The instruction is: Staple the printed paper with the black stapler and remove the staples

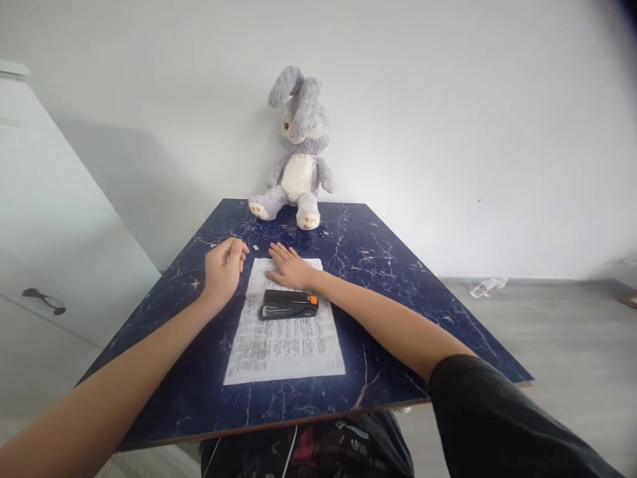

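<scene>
A printed sheet of paper (283, 345) lies on the dark blue marble-patterned table (388, 265). A black stapler with an orange end (289, 304) rests open across the sheet's upper half. My right hand (289, 267) lies flat on the sheet's top edge, fingers stretched out, just beyond the stapler. My left hand (225, 267) sits left of the sheet with its fingers curled and pinched together; whether it holds anything is too small to see. A tiny pale object (255, 247) lies on the table just past the left fingertips.
A grey and white plush rabbit (297, 153) sits at the table's far edge against the white wall. A white cabinet with a dark handle (44, 300) stands to the left. A clear plastic item (488, 286) lies on the grey floor at right.
</scene>
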Motion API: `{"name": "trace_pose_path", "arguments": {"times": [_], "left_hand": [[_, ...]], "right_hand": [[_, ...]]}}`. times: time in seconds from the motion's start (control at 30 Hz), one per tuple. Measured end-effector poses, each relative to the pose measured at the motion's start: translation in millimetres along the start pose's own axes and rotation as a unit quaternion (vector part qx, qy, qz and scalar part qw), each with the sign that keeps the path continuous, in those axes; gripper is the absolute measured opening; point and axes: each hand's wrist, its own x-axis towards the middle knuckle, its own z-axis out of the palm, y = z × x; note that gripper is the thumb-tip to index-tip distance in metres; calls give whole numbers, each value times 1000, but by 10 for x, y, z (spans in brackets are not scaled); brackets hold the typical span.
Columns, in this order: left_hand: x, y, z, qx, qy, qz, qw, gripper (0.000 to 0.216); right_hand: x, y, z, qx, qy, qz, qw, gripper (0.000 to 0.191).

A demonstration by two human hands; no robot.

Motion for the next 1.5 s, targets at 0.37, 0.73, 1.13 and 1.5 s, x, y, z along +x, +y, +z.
{"name": "trace_pose_path", "arguments": {"times": [0.37, 0.73, 1.13, 1.5], "left_hand": [[-110, -21, 96, 44, -126, 12, 991, 33], [-293, -309, 366, 301, -360, 129, 874, 57], [-288, -162, 387, 184, -381, 109, 899, 35], [-249, -48, 317, 45, -290, 12, 956, 16]], "right_hand": [[-897, 600, -330, 21, -4, 28, 999, 89], [-779, 368, -501, 153, 109, -20, 982, 70], [-1596, -72, -1120, 134, -110, -113, 978, 25], [-1808, 915, -1333, 139, 211, 278, 927, 24]]}}
